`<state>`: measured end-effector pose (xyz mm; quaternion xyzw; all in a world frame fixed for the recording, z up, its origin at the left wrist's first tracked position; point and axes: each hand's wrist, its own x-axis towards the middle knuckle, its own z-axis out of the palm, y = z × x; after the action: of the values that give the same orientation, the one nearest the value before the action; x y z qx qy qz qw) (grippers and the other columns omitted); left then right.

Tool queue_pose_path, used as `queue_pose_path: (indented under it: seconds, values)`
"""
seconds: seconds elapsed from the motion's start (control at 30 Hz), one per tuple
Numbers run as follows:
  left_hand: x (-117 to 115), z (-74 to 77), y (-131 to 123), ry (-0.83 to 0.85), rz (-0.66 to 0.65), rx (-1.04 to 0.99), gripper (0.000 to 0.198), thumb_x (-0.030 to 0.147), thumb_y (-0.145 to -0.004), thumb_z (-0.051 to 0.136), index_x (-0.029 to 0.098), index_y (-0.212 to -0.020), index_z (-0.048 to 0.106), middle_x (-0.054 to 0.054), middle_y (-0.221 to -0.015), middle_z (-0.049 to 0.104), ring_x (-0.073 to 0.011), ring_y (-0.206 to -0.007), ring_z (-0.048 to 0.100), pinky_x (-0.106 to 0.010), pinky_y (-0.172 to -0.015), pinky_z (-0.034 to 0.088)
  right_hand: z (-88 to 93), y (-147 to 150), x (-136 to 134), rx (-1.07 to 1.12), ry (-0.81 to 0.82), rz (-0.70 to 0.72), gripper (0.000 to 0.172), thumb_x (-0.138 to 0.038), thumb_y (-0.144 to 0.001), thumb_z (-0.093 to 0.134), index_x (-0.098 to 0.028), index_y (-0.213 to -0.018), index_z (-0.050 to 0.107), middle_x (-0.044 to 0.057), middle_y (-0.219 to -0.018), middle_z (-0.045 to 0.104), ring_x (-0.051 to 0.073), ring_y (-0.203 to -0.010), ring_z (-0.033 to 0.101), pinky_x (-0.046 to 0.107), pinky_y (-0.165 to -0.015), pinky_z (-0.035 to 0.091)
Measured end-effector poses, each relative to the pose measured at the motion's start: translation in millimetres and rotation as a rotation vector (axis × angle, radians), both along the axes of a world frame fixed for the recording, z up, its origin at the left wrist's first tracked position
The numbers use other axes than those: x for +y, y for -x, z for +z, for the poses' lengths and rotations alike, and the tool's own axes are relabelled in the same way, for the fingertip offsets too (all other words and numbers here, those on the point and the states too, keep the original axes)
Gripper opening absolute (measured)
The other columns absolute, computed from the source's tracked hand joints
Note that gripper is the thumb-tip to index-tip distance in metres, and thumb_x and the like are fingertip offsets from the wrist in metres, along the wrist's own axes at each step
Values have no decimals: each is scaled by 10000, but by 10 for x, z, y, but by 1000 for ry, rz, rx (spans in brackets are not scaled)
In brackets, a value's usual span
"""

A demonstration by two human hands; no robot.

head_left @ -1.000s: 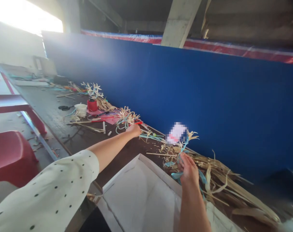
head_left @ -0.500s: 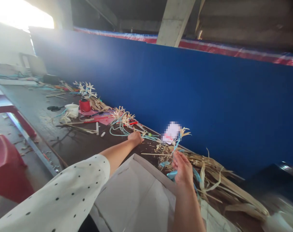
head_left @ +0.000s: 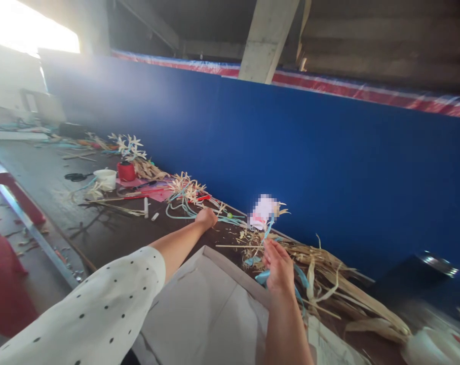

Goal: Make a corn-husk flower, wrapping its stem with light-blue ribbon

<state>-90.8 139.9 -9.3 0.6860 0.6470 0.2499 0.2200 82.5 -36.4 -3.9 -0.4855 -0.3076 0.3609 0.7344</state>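
Lying at the left of the worktop (head_left: 119, 234) are black scissors (head_left: 77, 177), then a white cup (head_left: 106, 180) beside a red object (head_left: 126, 172). Next comes a bunch of pale flowers (head_left: 186, 187) with blue-green stems; near those, the left hand (head_left: 206, 218) is curled, though I can't tell whether it grips anything. Further right, the right hand (head_left: 278, 261) pinches a blue stem (head_left: 268, 229), its pale bloom leaning upward, beside dried husks (head_left: 353, 291).

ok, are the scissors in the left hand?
No, the scissors lie on the table beside the white cup, apart from the left hand.
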Motion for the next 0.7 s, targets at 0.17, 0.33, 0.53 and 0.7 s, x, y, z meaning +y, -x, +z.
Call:
queue_pose_path:
  seconds: [0.17, 0.33, 0.53, 0.7]
  values:
    - [-36, 131, 61, -52, -16, -51, 179, 262, -707, 527, 176, -738, 681, -71, -754, 684, -186, -764, 623, -247, -688, 448, -10, 1, 8, 22, -5, -6, 340, -347, -527, 781, -156, -778, 654, -84, -461, 392, 30, -399, 247, 188, -375, 154]
    - [-166, 264, 118, -196, -16, -122, 148, 271, -718, 525, 200, -780, 638, -20, -797, 673, -155, -798, 597, -228, -706, 435, -13, -4, 16, 1, 17, -30, 353, -370, -521, 779, -151, -765, 646, -84, -449, 388, 36, -398, 268, 192, -379, 172]
    - [-508, 334, -50, -222, -254, -515, 155, 277, -728, 563, 184, -843, 609, -15, -751, 667, -112, -662, 593, -205, -629, 451, -11, -17, 11, 41, 0, -60, 340, -382, -525, 776, -161, -738, 629, -91, -443, 365, 36, -389, 249, 197, -371, 156]
    - [-976, 368, -306, -208, -507, -725, 220, 327, -752, 556, 172, -884, 639, -19, -734, 667, -104, -630, 594, -198, -599, 455, -15, -29, 2, -7, -6, -79, 320, -386, -558, 756, -164, -743, 617, -91, -448, 377, 41, -398, 262, 197, -382, 179]
